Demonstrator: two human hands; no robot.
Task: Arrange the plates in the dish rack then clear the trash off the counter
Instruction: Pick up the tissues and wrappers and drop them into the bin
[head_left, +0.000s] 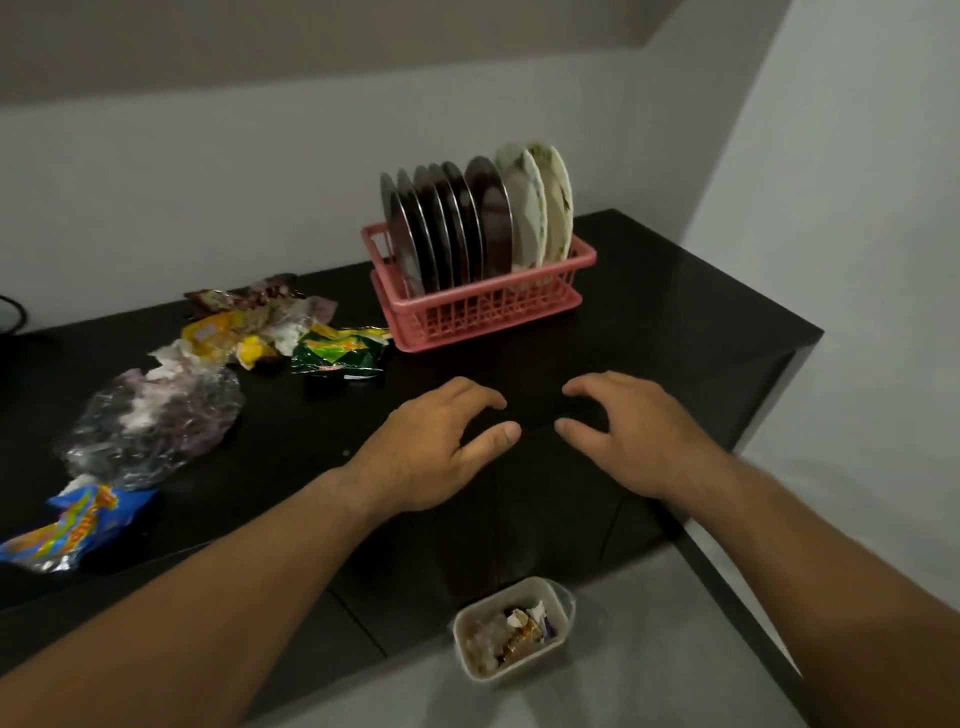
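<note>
Across the dark counter (675, 322), the plates (467, 223) stand on edge in the pink dish rack (483, 312) at twelve o'clock from the hands, so that half of the task looks done. The trash lies from nine to eleven o'clock: a crumpled clear bag (156, 415), a blue wrapper (72, 530), a green wrapper (337, 353) and a yellow heap (223, 332). The left hand (431, 447) and right hand (634, 436) hang side by side over bare counter, fingers loosely curved and spread, holding nothing. The bin (460, 644) on the floor at six o'clock holds scraps and looks small for the clear bag, so dropped trash may miss or spill over its rim. A broad sweep could also slide light wrappers off the glossy edge or bump the rack. Whether the fingertips touch the counter cannot be told. The bag's contents are blurred, the blue wrapper runs to the frame's left edge, a dark cable (10, 317) at nine o'clock is cut off, and the plates hide the rack's far slots.
</note>
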